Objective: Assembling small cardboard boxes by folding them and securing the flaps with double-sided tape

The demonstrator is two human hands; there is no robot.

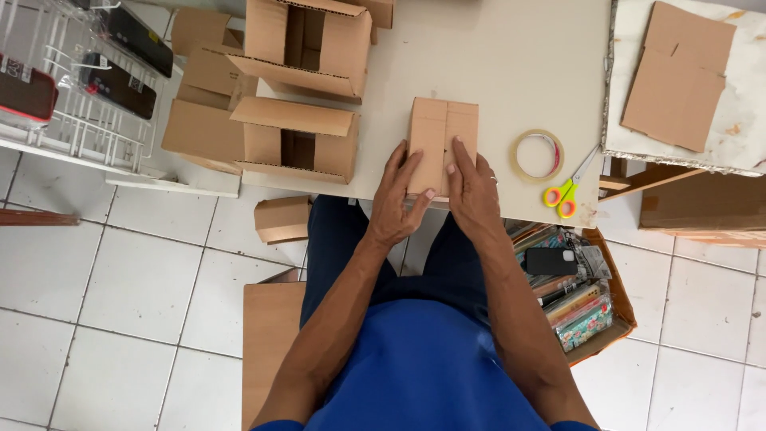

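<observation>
We look down on a pale counter [511,56] above a white tiled floor [120,279]. At its far left side stand two open cardboard boxes, one larger [307,44] and one [295,140] nearer to us, with more flattened cardboard stacked just beside them. To the right, on a separate worn white surface [750,104], lies a flat cardboard sheet [678,76]. On the floor at the right sits an open box of colourful packets [578,299] with a dark phone on top.

At the counter's near edge lies a small closed cardboard box [443,140], its top flaps meeting in a centre seam. Both hands rest on it. Our left hand [396,199] has its grip spread, fingers laid flat across the box's left flap and near end. Our right hand [472,191] likewise has its fingers extended, pressing flat on the right flap beside the seam; neither hand pinches anything.

Well right of the box lie a roll of clear tape [537,156] and, just beside it, orange-handled scissors [565,191], both untouched.
</observation>
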